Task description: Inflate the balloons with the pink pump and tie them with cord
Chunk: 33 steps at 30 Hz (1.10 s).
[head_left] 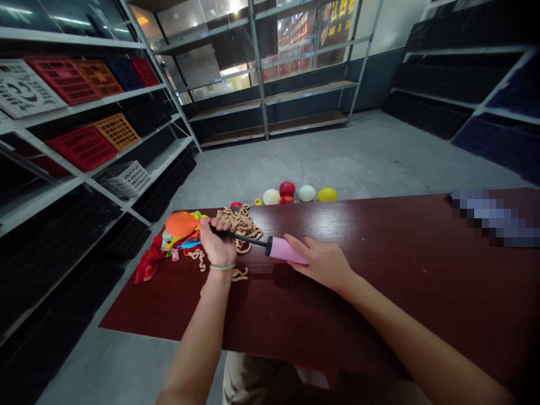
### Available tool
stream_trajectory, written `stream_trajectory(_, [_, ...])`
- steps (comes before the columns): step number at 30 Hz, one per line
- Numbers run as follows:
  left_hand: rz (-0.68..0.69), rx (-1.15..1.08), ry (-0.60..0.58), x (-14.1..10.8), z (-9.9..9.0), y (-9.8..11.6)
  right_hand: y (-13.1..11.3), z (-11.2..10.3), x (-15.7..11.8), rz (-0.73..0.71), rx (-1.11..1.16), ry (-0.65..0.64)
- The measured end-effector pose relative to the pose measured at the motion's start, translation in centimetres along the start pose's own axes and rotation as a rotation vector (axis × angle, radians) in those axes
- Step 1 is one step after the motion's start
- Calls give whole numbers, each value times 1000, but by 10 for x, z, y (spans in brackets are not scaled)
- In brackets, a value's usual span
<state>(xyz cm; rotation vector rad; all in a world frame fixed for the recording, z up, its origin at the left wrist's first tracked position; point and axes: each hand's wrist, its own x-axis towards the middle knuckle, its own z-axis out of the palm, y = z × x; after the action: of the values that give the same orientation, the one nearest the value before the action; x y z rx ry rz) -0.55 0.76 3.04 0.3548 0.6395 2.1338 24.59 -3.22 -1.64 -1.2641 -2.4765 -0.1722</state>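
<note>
A hand pump with a pink barrel [287, 251] and a thin dark rod stretches between my hands above the table. My right hand [323, 260] is wrapped around the pink barrel. At the pump's black end, my left hand [219, 247] is closed, with an orange balloon [182, 225] partly swollen just beyond its fingers. Whether the fingers pinch the balloon's neck as well as the pump is hidden. Behind and beneath this hand lie several flat coloured balloons [171, 241], with shiny red ones [147, 265] at the left edge. Beige squiggly strands [242, 225] are heaped beside them.
The dark red-brown table [337, 315] spans the front. Several inflated balloons [307, 193] rest on the floor past its far edge. Shelves with plastic crates [82, 146] stand left, and a metal rack [307, 122] stands behind. A blurred patch [498, 219] covers something at the table's right.
</note>
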Motion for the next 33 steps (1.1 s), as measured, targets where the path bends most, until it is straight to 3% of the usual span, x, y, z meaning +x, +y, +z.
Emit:
stream_trajectory(4, [-139,55,-90,-33,11,-28,-20,2,1,85,69,18])
stream_trajectory(8, [-163,153,-73,-44,14,-37,-24,4,3,109,115,-7])
stream_trajectory(17, [-109,181,52,-23,8,-21,11,5,2,-9,25,23])
stream_trajectory(21, [-67,120,117,-4,3,-2,29,1,1,-50,-47,60])
stream_trajectory(26, [37,42,128,16,-4,22,20,-6,3,-72,-76,83])
stream_trajectory(29, [42,47,153,2,0,12,0,-4,2,-74,-65,52])
stream_trajectory(33, [-64,151,57,-33,12,-24,-22,3,-1,14,42,32])
